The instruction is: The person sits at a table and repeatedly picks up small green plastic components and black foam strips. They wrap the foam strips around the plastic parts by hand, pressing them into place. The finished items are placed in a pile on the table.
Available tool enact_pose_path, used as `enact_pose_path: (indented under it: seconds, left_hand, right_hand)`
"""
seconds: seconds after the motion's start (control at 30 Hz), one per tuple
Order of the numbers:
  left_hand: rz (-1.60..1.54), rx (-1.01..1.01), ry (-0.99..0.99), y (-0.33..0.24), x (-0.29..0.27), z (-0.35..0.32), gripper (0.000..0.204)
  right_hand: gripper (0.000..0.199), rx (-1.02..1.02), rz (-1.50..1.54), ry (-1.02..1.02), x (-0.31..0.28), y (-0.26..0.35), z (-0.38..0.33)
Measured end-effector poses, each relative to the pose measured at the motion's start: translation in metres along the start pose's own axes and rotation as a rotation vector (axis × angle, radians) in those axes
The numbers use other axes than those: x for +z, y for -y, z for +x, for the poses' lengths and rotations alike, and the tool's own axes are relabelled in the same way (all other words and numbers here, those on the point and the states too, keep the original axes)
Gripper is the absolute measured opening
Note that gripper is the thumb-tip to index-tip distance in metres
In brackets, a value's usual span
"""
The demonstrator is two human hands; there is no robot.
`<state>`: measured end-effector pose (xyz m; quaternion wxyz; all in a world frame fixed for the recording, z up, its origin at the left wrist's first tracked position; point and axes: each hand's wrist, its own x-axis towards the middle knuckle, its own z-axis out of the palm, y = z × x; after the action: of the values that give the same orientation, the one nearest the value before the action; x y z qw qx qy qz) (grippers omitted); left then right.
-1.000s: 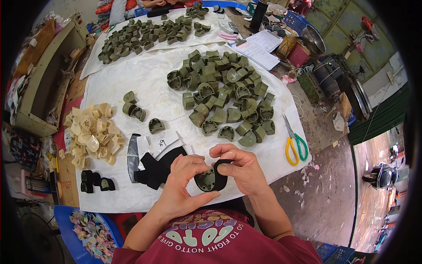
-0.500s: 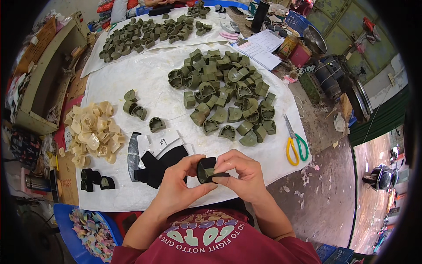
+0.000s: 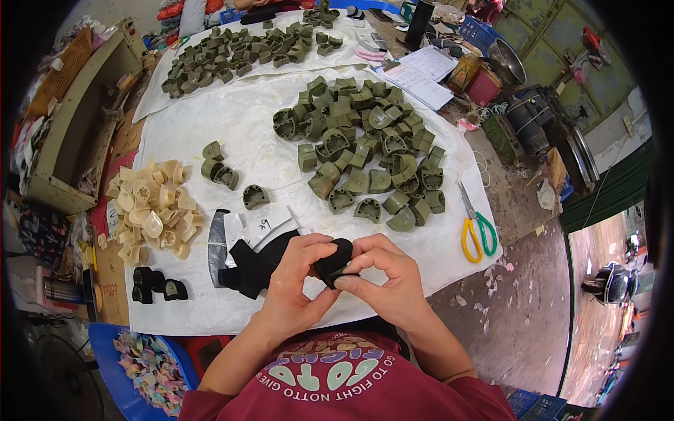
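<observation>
Between my hands, above the front edge of the table, is a D-shaped shoe heel with black material around it. My left hand grips it from the left, fingers on top and thumb below. From the right, my right hand pinches the lower edge of the black material. Flat black pieces lie stacked just left of my left hand, partly under a white card. Farther left stand several black-covered heels. A few bare olive-green heels sit beyond the card.
A large heap of olive heels covers the right middle of the white sheet. Cream plastic pieces are piled at left. Scissors with yellow and green handles lie near the right edge. A blue basin holds colourful scraps.
The heel has been turned in my hands: its olive inside faced up before, and now the black covering faces up. My right fingers have shifted slightly along its lower edge.
</observation>
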<state>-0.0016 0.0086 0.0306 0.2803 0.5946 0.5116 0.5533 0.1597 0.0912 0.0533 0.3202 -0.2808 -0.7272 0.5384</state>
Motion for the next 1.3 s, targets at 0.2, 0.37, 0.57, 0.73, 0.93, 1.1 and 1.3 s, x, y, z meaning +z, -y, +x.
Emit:
enact_pose_path:
  seconds: [0.2, 0.37, 0.57, 0.73, 0.93, 1.1, 1.3]
  left_hand:
    - [0.019, 0.073, -0.090, 0.003, 0.006, -0.002, 0.059]
    - [-0.018, 0.054, -0.071, 0.006, 0.006, -0.001, 0.060]
    - [-0.462, -0.089, -0.051, 0.002, 0.003, 0.002, 0.051]
    - [-0.577, -0.133, -0.072, 0.008, 0.002, -0.001, 0.042]
    - [-0.833, -0.157, -0.005, 0.013, -0.002, 0.001, 0.041]
    - [-1.068, -0.387, -0.063, 0.007, -0.001, -0.002, 0.039]
    - [-1.058, -0.375, -0.065, 0.014, -0.001, -0.004, 0.038]
  right_hand:
    - [0.013, 0.009, -0.005, -0.018, 0.001, 0.003, -0.001]
    - [0.014, 0.025, -0.121, -0.049, -0.003, 0.009, 0.002]
    - [0.019, -0.066, -0.202, -0.040, -0.010, 0.000, 0.001]
    - [0.024, -0.069, -0.197, -0.098, -0.008, 0.002, 0.002]
    - [0.039, 0.078, 0.282, 0.190, -0.014, -0.017, 0.014]
    - [0.039, 0.035, 0.160, 0.138, -0.016, -0.019, 0.012]
    - [0.035, -0.092, -0.004, 0.113, -0.018, -0.023, 0.018]
